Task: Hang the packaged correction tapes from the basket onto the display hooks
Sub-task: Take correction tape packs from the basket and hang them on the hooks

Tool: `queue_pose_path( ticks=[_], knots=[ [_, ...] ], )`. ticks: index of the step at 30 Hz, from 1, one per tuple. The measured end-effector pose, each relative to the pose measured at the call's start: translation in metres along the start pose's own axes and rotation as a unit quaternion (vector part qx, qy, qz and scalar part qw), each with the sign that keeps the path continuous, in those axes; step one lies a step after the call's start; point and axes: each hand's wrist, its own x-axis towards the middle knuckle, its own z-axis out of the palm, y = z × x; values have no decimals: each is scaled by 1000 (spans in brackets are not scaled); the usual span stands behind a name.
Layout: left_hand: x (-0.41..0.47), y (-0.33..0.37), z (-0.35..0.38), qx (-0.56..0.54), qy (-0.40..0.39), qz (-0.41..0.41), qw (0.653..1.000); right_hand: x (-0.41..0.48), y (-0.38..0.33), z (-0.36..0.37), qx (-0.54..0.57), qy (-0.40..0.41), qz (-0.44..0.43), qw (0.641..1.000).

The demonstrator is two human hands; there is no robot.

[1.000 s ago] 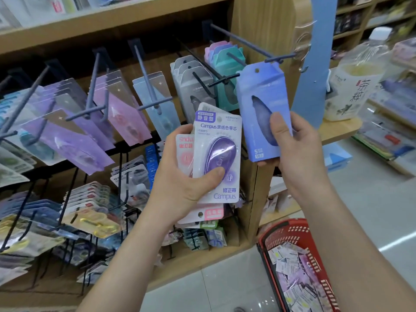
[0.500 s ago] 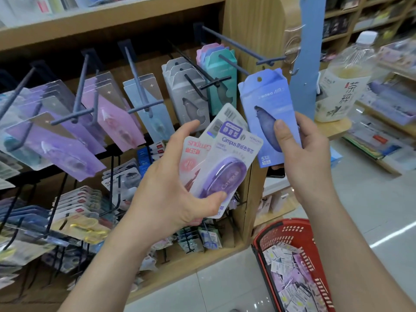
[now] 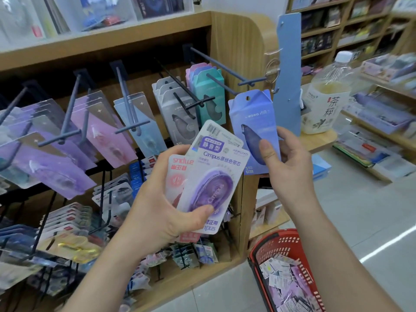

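Three carded packs are sitting fanned in my left hand [image 3: 157,217]. My fingers are curling behind them and my thumb is pressing across the front one, a purple Campus correction tape [image 3: 212,188]. A pink-printed pack [image 3: 176,176] is peeking out on its left, and a barcoded card [image 3: 213,131] is sticking up behind. My right hand [image 3: 290,170] is pinching a blue MONO AIR box [image 3: 254,118], thumb lying flat on its front and fingers wrapping round the back edge. Its hang hole is sitting just under the tip of the dark display hook [image 3: 225,65]; I cannot tell whether the hook is passing through it.

The wooden shelf unit [image 3: 238,41] is carrying a row of these angled hooks, holding teal boxes [image 3: 211,91], grey boxes [image 3: 173,104], pale blue cards [image 3: 144,122], pink cards [image 3: 99,122] and purple cards [image 3: 45,158]. Lower pegs are holding more blister packs. A blue strip [image 3: 288,64] is hanging at the unit's corner, and a tea bottle [image 3: 326,102] is standing on the wooden ledge [image 3: 322,140] just beside it. The red basket [image 3: 254,262] is resting on the pale tiled floor [image 3: 360,221] at my lower right, with loose packaged tapes [image 3: 286,287] lying in it. Further shelves are lining the room on the right.
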Motion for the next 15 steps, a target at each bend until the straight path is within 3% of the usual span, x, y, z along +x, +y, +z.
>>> queue_pose_path(
  ticks=[15],
  knots=[
    [7, 7, 7, 15, 10, 3, 1000, 3, -9, 13, 94, -33, 70, 993]
  ],
)
